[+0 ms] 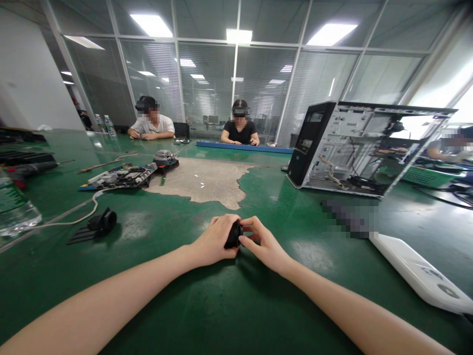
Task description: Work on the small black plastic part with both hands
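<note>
Over the near part of the green table (177, 301), midway between two bare forearms, a small black part (232, 235) sits between the person's hands. From where I stand, the left hand (219, 239) is wrapped around it from the left, thumb low and fingers over the top, while the right hand (260, 241) pinches its right-hand end between thumb and fingertips. I can't tell whether its underside touches the tabletop. To my mind, handling it well means letting the left palm do the steadying and leaving the finer work to those right fingertips, with light, even pressure; squeezing hard from both sides could make something so small slip or, if it is plastic, crack. Tilting it a little toward the eyes would help too, since the left fingers cover much of it. Both wrists have elbow room: the black bracket-like piece (96, 226) lies well off to the left, and the white device (414, 268) well off to the right.
</note>
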The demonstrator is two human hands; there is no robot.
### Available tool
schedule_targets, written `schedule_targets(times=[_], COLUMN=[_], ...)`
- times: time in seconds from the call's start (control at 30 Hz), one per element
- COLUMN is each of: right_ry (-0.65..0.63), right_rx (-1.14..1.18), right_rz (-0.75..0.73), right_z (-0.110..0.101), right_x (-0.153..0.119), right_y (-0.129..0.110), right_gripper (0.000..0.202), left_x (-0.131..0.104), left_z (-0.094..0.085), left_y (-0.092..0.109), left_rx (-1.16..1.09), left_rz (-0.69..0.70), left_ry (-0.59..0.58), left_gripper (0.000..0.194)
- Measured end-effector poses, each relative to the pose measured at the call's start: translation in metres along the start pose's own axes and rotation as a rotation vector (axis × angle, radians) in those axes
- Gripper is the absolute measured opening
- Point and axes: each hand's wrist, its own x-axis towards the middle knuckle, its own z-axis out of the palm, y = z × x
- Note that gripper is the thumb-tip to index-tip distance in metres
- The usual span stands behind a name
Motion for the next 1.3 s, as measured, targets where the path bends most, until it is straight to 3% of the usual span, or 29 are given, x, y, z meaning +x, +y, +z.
schedule_targets(times=[0.27,0.53,0.97,1.3], right_ry=[0.033,0.03,0.043,0.039], right_rx=[-0.026,-0.029,-0.071,-0.014], right_rz=[-0.016,0.018,-0.014,0.036], right_z=[0.0002,0.0012,-0.0002,0.0014], right_x=[0.0,-0.0002,0.0001,0.0001], right_y=[0.0027,0.0037,0.0024,0.0017], right_gripper=[0.019,0.029,0.017,0.029], left_x=[-0.0001,-0.0002,-0.0002,0.0004], left_z=[0.0004,0.0005,-0.0007,-0.0002], left_y=[-0.0001,-0.0012,0.0004,0.0003], left_rx=[-0.006,-0.007,-0.004,-0.017], left_rz=[-0.001,0.006,0.005,0.005], left_ry=[0.006,-0.005,-0.003,0.002], left_gripper=[0.055,0.059,0.056,0.057])
